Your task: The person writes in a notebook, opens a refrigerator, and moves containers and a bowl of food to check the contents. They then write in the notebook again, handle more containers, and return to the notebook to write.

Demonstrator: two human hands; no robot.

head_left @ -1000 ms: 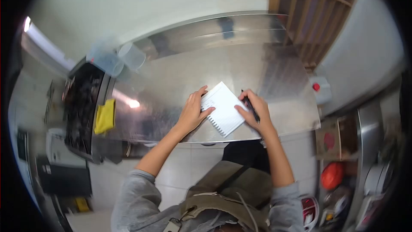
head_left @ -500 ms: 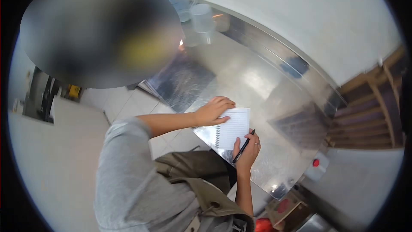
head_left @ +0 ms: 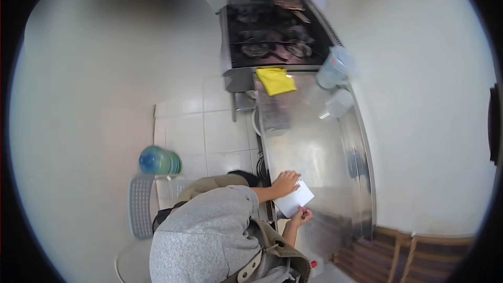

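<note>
A white spiral notebook [head_left: 294,201] lies at the near edge of the steel table, its pages blank-looking in this blur. My left hand [head_left: 285,183] holds it at the upper left, thumb and fingers by the spiral edge. At the lower right of the notebook, my right hand [head_left: 301,216] is closed round a dark pen [head_left: 304,215], mostly hidden by the fingers.
Beyond the steel table [head_left: 309,147] stands a black stove [head_left: 270,36] with a pan [head_left: 289,3]. A yellow cloth [head_left: 276,81] and clear plastic jugs [head_left: 335,68] are on the table. A grey chair [head_left: 140,208] and blue-green bottle [head_left: 159,161] are at left.
The view has turned towards the stove and looks from farther back, so table and hands appear rotated and lower. Both hands are still at the notebook, the pen still in my right hand.
</note>
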